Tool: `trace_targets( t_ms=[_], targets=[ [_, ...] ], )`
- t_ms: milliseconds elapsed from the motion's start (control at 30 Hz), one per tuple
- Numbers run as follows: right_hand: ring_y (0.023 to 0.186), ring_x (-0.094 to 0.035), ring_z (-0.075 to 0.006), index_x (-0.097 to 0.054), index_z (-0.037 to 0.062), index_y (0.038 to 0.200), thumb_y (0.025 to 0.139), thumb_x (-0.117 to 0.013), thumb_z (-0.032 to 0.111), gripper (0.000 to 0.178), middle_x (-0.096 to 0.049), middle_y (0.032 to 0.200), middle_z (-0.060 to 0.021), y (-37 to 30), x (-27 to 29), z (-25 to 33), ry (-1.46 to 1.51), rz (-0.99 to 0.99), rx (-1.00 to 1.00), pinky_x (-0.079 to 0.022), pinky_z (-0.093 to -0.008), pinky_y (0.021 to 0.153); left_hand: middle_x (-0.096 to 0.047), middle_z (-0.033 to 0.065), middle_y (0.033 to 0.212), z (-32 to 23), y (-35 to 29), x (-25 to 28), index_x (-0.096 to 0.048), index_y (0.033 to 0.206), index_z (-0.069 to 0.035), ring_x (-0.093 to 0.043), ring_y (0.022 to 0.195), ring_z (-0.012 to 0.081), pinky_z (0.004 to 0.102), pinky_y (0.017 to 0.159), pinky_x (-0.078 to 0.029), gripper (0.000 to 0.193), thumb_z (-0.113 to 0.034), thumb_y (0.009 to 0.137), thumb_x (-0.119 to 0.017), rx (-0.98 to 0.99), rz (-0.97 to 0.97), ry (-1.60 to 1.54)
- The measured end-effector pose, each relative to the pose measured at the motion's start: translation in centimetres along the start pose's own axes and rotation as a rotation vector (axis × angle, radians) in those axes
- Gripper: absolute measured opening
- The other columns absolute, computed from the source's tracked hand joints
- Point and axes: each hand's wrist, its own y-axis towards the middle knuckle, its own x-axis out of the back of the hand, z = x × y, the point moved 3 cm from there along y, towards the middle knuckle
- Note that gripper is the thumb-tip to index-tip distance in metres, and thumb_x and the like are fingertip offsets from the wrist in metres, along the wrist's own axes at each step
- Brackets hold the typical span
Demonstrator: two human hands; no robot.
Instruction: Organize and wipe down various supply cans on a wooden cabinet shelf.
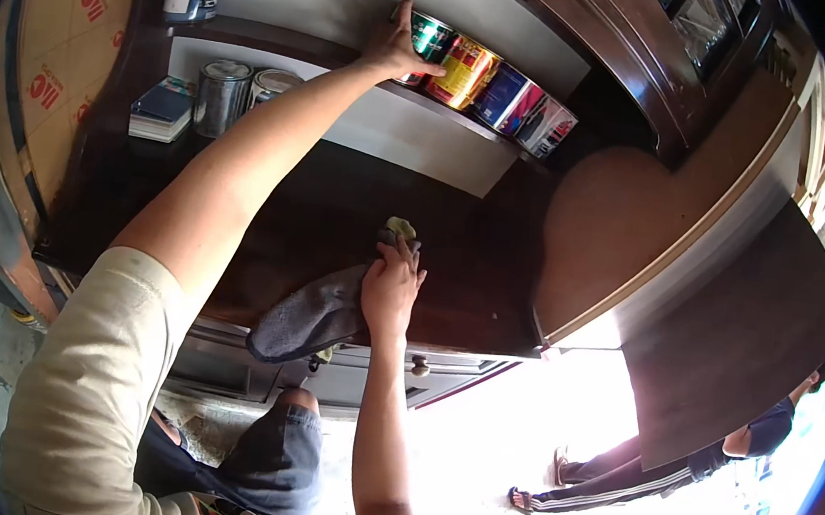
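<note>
While the right hand presses a grey cloth flat on the dark bench at mid-frame, its grip closed over it, the left hand clasps a green tin on the shelf up top.

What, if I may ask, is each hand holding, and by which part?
The left hand grips the green tin by its left side. The right hand presses the grey cloth at its upper end.

Left hand on green tin, right hand pressing grey cloth on dark cabinet top
</note>
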Motion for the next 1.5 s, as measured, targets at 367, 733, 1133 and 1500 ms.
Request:
trace_targets(
  t_ms=[367,733,1133,1500],
  targets=[
    [0.137,-0.047,-0.0554,-0.071,-0.0014,0.115,0.091,-0.054,0.005,0.030,-0.059,0.145,-0.0233,-0.3,0.0,0.3,-0.028,0.000,0.026,-0.034,-0.0682,0.116,-0.056,0.0191,0.139,-5.7,1.0,7.6,-0.021,0.159,-0.009,-0.057,0.121,0.0364,0.0430,0.104,-0.047,0.129,-0.024,0.057,-0.098,0.283,0.103,0.153],
    [0.141,-0.045,-0.0515,-0.071,0.0001,0.120,0.093,-0.051,0.005,0.034,-0.060,0.144,-0.0222,-0.5,0.9,1.1,0.059,0.075,-0.028,-0.031,-0.0681,0.119,-0.061,0.0181,0.131,-10.3,-15.2,25.8,-0.033,0.150,-0.012,-0.063,0.121,0.0344,0.0451,0.102,-0.054,0.109,-0.019,0.064,-0.099,0.086,0.178,0.037],
    [0.116,-0.067,-0.0413,-0.059,0.0032,0.137,0.098,-0.050,0.005,0.040,-0.070,0.130,-0.0187,-0.1,1.2,1.4,0.059,0.011,0.093,-0.054,-0.0506,0.096,-0.061,0.0225,0.133,-8.9,-30.8,34.0,-0.037,0.144,-0.011,-0.065,0.115,0.0372,0.0480,0.098,-0.053,0.100,-0.021,0.066,-0.098,0.187,0.163,0.052],
    [0.097,-0.072,-0.0430,-0.065,0.0004,0.128,0.102,-0.056,0.023,0.036,-0.073,0.118,-0.0211,0.9,1.6,0.7,-0.014,0.051,0.190,-0.056,-0.0485,0.086,-0.048,0.0270,0.149,-8.4,-32.3,35.7,-0.029,0.154,-0.009,-0.054,0.132,0.0407,0.0507,0.109,-0.046,0.113,-0.019,0.065,-0.098,0.126,0.075,-0.003]
  ],
)
